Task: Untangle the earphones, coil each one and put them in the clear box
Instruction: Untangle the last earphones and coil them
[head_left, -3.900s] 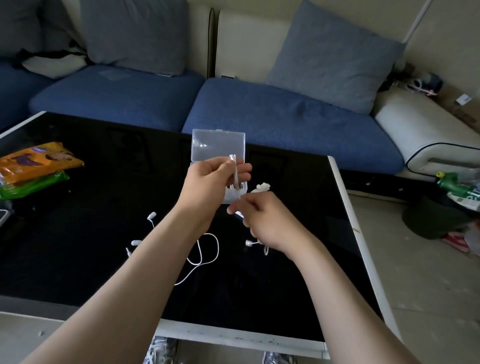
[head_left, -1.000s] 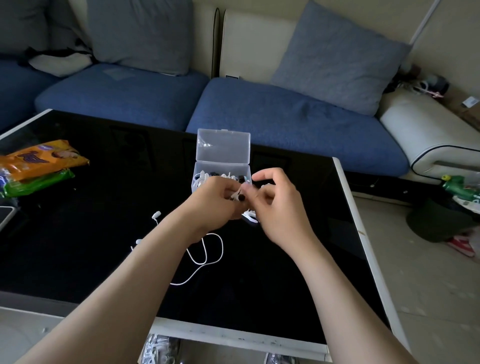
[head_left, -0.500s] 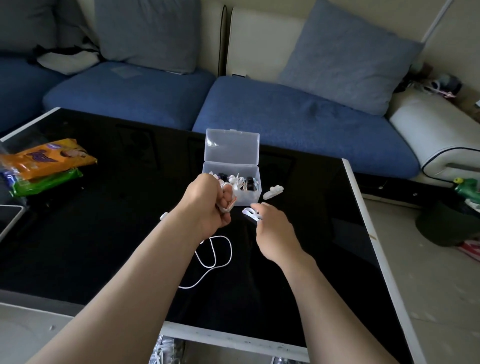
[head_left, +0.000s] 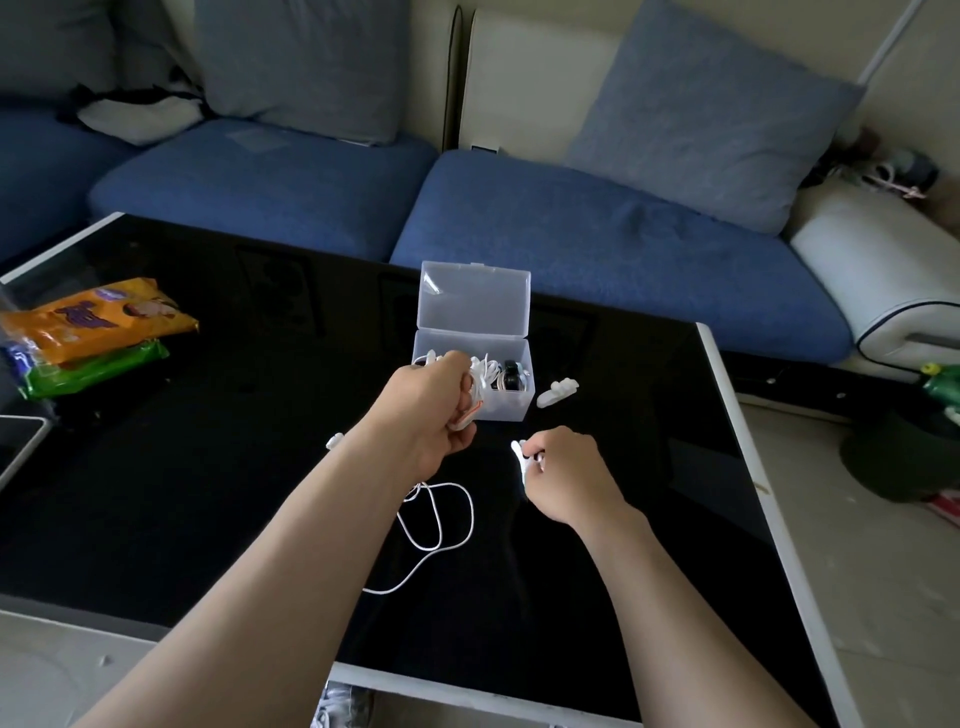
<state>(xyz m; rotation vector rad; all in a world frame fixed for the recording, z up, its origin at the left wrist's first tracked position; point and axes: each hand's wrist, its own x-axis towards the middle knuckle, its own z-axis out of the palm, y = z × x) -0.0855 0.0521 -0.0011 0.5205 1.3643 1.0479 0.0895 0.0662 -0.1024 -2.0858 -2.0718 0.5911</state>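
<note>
Fingers of the left hand are curled tight round a bundle of white earphone cable, held just at the near left corner of the clear box in the middle of the frame. Whether the bundle touches the box cannot be told.

Lower and to the right, the right hand has its fingertips drawn narrow, pinching a small white earphone piece just above the black table.

The box stands with its lid open and upright at the back. Inside lie coiled white earphones and something dark at the right end.

Below the left wrist, a loose white cable loops across the tabletop and trails toward the lower middle. A white earbud lies just left of that wrist. A small white clip-like piece lies on the table just right of the box.

At the left edge lie an orange packet and a green packet partly under it. A blue sofa with grey-blue cushions fills the upper frame.
</note>
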